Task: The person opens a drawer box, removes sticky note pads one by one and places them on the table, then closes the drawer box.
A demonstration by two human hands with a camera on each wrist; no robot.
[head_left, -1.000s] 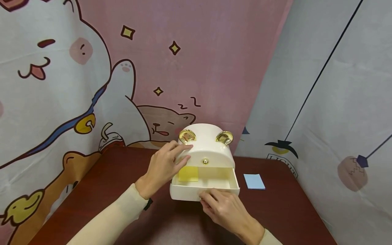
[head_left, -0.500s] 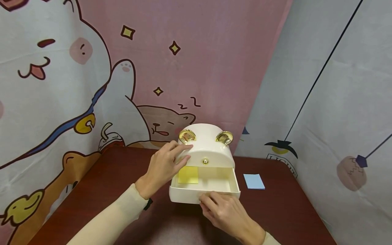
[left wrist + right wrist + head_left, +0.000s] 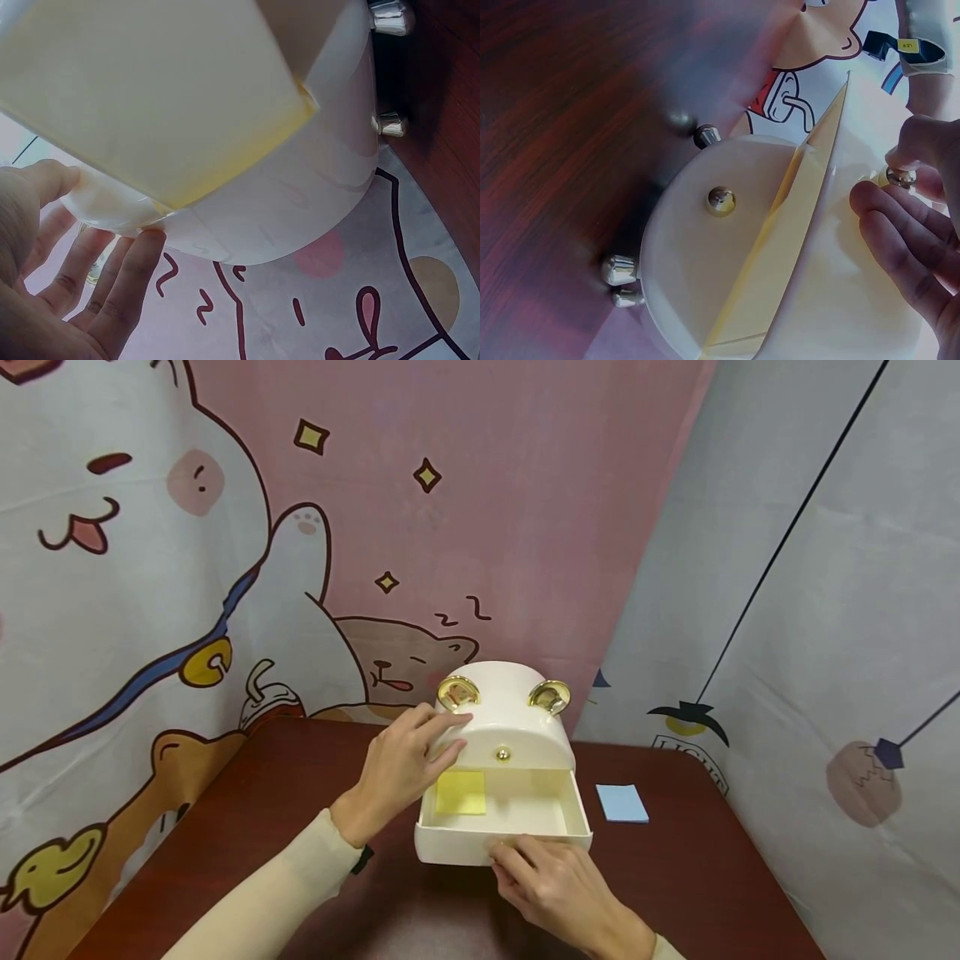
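A white desktop storage box [image 3: 504, 714] with two gold ears stands on the table. One of its drawers [image 3: 502, 843] is pulled out, and a yellow sticky note pad [image 3: 461, 792] lies inside at the left. My right hand [image 3: 551, 885] is at the drawer front; in the right wrist view its thumb and fingers pinch the gold drawer knob [image 3: 901, 178]. At the box's upper left, my left hand [image 3: 401, 760] rests with spread, fairly straight fingers. The left wrist view has its fingertips [image 3: 150, 238] touching the white box. A blue sticky note pad [image 3: 622, 803] lies right of the box.
Below the open drawer, another white front [image 3: 686, 255] with a gold knob is closed. Short metallic feet [image 3: 391, 124] carry the box. The dark red-brown tabletop [image 3: 300, 777] ends at a cartoon-printed cloth [image 3: 510, 527] behind and at both sides.
My right hand has moved slightly toward me, and the drawer has slid farther out with the yellow pad in it. The left hand and the blue pad have stayed put.
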